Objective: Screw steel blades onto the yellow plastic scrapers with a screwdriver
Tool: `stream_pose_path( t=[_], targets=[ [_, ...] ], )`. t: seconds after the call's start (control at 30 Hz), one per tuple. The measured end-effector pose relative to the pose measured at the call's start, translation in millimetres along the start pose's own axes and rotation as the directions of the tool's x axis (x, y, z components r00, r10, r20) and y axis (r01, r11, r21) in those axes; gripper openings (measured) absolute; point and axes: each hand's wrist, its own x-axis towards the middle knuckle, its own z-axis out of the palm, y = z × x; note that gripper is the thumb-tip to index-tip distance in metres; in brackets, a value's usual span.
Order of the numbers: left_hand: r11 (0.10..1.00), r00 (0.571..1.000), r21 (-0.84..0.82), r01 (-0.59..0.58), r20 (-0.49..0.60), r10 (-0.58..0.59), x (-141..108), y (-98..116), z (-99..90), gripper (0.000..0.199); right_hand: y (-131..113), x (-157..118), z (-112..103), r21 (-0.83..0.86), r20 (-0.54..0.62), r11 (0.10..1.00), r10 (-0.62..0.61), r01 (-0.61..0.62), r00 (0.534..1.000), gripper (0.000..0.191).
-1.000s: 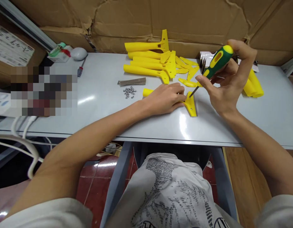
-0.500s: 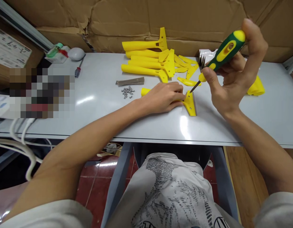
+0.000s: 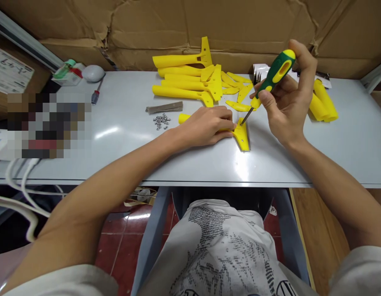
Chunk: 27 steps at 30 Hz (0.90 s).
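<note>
My left hand (image 3: 210, 126) is closed over the handle of a yellow plastic scraper (image 3: 242, 137), pressing it against the tabletop. The scraper's wide head pokes out to the right of my fingers, with a screw hole visible near its lower end. In my right hand (image 3: 287, 102) is a green and yellow screwdriver (image 3: 277, 72), held at a slant. Its tip meets the scraper head near the upper screw hole. Small screws (image 3: 161, 121) lie in a pile left of my left hand, below a stack of thin metal blades (image 3: 164, 107).
Several yellow scraper handles (image 3: 181, 78) and loose yellow head pieces (image 3: 240, 88) lie along the back, before a cardboard wall (image 3: 227, 28). More yellow handles (image 3: 323, 102) rest at right. Another screwdriver (image 3: 96, 93) lies at left. White cables (image 3: 22, 176) hang over the left front edge.
My right hand has come down and left with the screwdriver, and its tip has moved onto the scraper head's upper hole. My left hand keeps its hold. The whole view has shifted slightly.
</note>
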Motion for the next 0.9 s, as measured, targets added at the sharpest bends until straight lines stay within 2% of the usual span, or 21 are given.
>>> stream_pose_path(
  t=[0.17,0.33,0.57,0.67,0.77,0.9],
  targets=[
    [1.0,1.0,-0.016,-0.005,0.008,0.005,1,-2,1.1,0.023,-9,-1,-1,0.015,-0.008,0.998,0.054,-0.054,0.999,0.088],
    [0.999,0.999,-0.022,-0.034,-0.001,0.033,0,-5,1.4,0.023,-10,6,-6,0.109,0.049,0.994,0.002,-0.007,0.999,0.083],
    [0.997,0.999,-0.068,-0.033,-0.012,0.033,2,-10,4.2,0.021,-16,15,-15,0.138,0.131,0.99,-0.026,0.008,0.991,0.08],
    [0.998,1.0,-0.068,-0.016,-0.024,0.014,2,-9,5.7,0.019,-20,15,-13,0.112,0.114,0.994,-0.03,0.017,0.993,0.079],
    [0.998,0.999,-0.056,0.01,-0.03,-0.012,2,-4,5.1,0.018,-20,11,-7,0.111,0.073,0.99,-0.096,0.088,0.993,0.077],
    [0.998,0.998,0.041,0.055,-0.016,-0.054,3,6,4.1,0.018,-20,6,1,0.041,0.016,0.995,-0.094,0.093,0.995,0.077]
  ],
)
